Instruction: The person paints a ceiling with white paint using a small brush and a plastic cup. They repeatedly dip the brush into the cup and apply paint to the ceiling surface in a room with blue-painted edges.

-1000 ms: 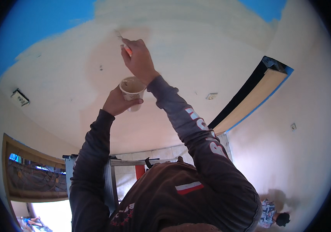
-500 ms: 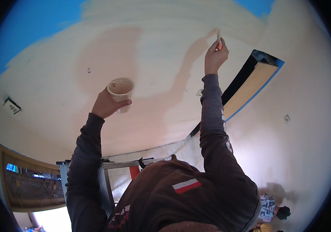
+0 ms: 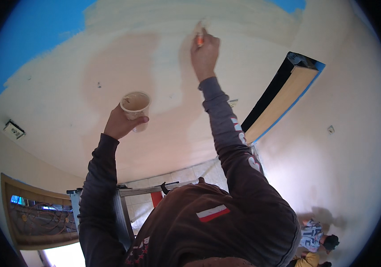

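Note:
My left hand is shut around a small beige paint cup, holding it upright in front of the wall. My right hand is raised higher and to the right of the cup. It grips a paintbrush with an orange handle, whose bristles press against the wall. Wet cream and pinkish paint covers the wall around both hands, and blue paint remains at the upper left.
A dark doorway with a tan, blue-edged frame opens at the right. A wall socket sits at the left, above a window with a grille. A metal stand is below me. Another person crouches at the lower right.
My right hand left the cup, swept the brush far right along the wall, then came back left and a little higher. My left hand with the cup dropped slightly to the left.

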Available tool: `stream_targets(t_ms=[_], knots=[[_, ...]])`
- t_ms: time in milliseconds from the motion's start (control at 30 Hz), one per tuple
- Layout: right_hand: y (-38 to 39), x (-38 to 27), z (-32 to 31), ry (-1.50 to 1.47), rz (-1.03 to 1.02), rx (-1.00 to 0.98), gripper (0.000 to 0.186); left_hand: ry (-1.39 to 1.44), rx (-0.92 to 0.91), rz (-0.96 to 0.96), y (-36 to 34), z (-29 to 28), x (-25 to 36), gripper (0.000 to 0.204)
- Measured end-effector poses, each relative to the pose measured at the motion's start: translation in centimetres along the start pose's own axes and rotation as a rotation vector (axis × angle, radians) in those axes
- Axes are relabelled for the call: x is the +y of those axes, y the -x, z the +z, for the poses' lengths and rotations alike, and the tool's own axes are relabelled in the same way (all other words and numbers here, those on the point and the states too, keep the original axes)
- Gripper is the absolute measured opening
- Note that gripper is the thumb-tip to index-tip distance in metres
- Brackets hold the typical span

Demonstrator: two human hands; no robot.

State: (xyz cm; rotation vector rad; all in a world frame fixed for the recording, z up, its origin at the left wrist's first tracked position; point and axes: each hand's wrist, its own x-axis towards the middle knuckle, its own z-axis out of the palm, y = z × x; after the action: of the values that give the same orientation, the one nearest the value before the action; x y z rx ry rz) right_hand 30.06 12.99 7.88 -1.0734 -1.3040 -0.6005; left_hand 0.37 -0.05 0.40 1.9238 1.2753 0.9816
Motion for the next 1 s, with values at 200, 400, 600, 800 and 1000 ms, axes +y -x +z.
stream_targets(t_ms=[200, 400, 600, 800, 1000], knots=[[1.6, -10.0, 3.3, -0.194, -0.121, -0.185, 0.041, -0.016, -0.007, -0.015, 0.2, -0.1, 0.7, 0.078], [2.9, -16.1, 6.3, -0.284, -0.239, -0.262, 0.044, -0.035, 0.004, -0.003, 0.0, 0.1, 0.4, 0.076], [3.8, -19.8, 7.8, -0.446, -0.281, -0.282, 0.034, -0.057, -0.036, -0.048, 0.1, -0.2, 1.0, 0.076], [2.5, -19.6, 6.4, -0.715, -0.169, -0.282, 0.023, -0.08, 0.012, 0.012, 0.3, 0.0, 1.0, 0.077], [1.5, -11.9, 5.7, -0.782, 0.062, -0.388, 0.022, -0.083, 0.001, 0.002, -0.1, 0.0, 0.3, 0.076]])
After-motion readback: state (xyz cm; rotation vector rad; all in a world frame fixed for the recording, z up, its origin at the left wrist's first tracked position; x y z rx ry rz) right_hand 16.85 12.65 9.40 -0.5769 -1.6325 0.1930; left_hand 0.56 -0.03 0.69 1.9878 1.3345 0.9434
